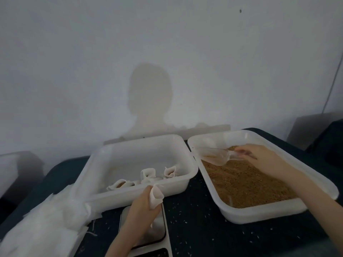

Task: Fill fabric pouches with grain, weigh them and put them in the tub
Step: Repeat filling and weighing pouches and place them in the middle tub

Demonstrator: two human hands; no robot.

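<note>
Over the scale [148,236] my left hand [143,204] pinches an open pouch [156,196], my right hand [259,154] grips the scoop [215,156], seemingly part-loaded, above the grain tray [241,182]; a tilt crossing over spills grain.

Left hand [143,202] curled, gripping; right hand [258,154] pinching, outstretched.

Dark tablecloth [194,229], grey wall [92,52] w/ cable [332,86].

Scale [148,251] display cut off below
</note>
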